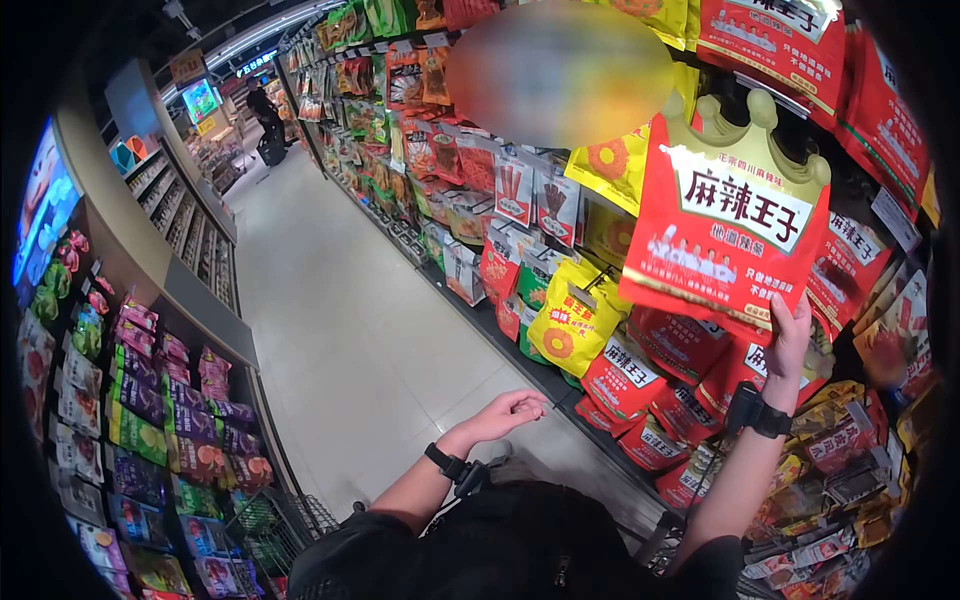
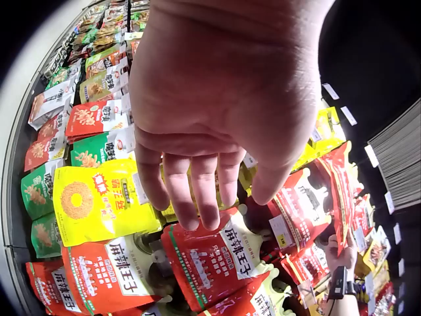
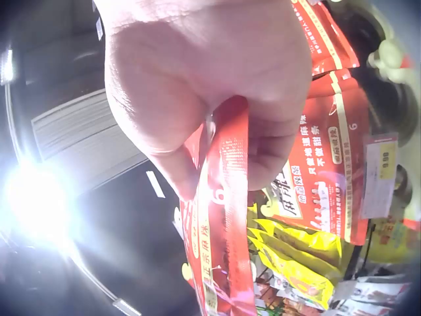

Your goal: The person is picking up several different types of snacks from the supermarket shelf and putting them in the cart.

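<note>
My right hand [image 1: 792, 335] pinches the lower right corner of a red snack bag [image 1: 700, 235] with a gold crown-shaped top. It holds the bag upright, front facing me, before the shelves on the right. In the right wrist view the thumb and fingers [image 3: 263, 164] close on the bag's edge [image 3: 227, 217], which is seen side-on. My left hand [image 1: 508, 412] hangs in the air over the aisle with loosely bent fingers and nothing in it. In the left wrist view its relaxed fingers [image 2: 181, 184] overlap the red bags [image 2: 204, 260] and a yellow bag [image 2: 99, 201] on display.
Hanging and stacked snack bags [image 1: 625, 380] fill the shelving on my right, with price tags [image 3: 380, 174] among them. On the left stands another rack of bags [image 1: 190, 440] beside a wire cart [image 1: 265, 530]. The tiled aisle [image 1: 350, 270] runs ahead to a distant person [image 1: 265, 110].
</note>
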`<act>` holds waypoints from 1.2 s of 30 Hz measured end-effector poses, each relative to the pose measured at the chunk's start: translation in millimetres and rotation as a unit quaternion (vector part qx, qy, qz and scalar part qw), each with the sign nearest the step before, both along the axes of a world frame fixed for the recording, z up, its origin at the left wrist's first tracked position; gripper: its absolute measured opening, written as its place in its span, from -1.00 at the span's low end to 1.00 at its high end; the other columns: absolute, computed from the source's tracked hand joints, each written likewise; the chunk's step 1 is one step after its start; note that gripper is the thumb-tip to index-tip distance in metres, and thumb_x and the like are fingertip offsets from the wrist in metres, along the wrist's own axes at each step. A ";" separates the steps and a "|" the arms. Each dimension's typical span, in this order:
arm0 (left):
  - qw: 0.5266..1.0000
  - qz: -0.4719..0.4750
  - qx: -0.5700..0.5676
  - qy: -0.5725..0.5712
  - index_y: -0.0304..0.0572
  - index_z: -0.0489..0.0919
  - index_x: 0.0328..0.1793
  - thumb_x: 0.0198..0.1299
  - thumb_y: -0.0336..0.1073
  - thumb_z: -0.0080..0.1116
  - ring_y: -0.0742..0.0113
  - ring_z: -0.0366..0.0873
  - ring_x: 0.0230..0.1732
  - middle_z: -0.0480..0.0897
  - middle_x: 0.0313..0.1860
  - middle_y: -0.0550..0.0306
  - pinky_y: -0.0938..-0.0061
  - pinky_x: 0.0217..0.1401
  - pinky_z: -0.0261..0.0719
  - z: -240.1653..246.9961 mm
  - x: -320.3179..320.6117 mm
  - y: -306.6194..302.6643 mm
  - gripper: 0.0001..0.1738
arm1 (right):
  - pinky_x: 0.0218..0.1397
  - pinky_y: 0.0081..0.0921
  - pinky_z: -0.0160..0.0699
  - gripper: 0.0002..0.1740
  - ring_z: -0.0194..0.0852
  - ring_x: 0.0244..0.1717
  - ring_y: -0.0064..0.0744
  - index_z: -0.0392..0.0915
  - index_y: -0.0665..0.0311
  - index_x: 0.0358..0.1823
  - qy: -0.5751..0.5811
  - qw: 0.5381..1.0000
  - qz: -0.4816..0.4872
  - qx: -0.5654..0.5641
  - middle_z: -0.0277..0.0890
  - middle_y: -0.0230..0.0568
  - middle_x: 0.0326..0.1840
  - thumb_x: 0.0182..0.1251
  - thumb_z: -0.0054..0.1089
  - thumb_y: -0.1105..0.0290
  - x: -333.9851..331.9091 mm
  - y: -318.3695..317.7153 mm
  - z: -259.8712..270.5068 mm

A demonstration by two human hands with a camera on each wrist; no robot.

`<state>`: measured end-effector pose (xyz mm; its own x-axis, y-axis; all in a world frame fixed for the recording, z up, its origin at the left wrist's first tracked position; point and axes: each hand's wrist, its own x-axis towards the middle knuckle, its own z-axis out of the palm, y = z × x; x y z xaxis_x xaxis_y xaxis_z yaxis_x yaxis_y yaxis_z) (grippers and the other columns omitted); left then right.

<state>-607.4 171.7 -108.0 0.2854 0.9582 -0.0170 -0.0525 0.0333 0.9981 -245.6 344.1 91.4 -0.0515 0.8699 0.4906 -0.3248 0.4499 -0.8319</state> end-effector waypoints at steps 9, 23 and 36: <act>0.985 0.036 0.108 -0.127 -0.22 0.27 0.26 0.27 -0.13 -0.02 0.39 0.38 0.12 0.45 0.13 0.09 0.45 0.07 0.41 82.3 14.7 7.8 -0.49 | 0.10 -0.45 0.42 -0.56 0.48 -0.02 -0.43 0.29 0.39 0.12 0.057 0.992 0.088 -0.075 0.48 -0.18 0.01 0.18 0.06 0.58 -17.9 -84.0 -79.5; 0.995 -0.015 0.042 -0.093 -0.37 0.48 -0.01 0.09 -0.51 0.16 0.43 0.55 -0.13 0.60 -0.12 0.09 0.49 -0.01 0.52 70.7 74.9 63.3 -0.70 | -0.16 -0.64 0.40 -0.27 0.36 -0.16 -0.55 0.10 0.42 0.18 -0.044 0.962 -0.255 -0.090 0.31 -0.11 0.02 -0.01 0.32 0.51 4.5 -145.0 -155.0; 0.834 -0.358 0.383 0.169 -0.16 0.47 0.16 -0.25 -0.09 0.44 0.14 0.34 0.17 0.47 0.07 0.04 0.28 0.23 0.21 142.3 175.1 51.1 -0.24 | 0.38 -0.24 0.05 0.00 0.06 0.35 -0.23 -0.07 0.27 0.37 0.185 0.978 0.079 -0.057 0.14 -0.12 0.29 -0.12 0.36 0.39 -10.7 -189.6 -141.3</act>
<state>-432.4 222.8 34.3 0.8925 0.3108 0.3269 -0.0035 -0.7199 0.6940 -256.3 154.5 -49.8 -0.0272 0.9155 0.4014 -0.6707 0.2810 -0.6864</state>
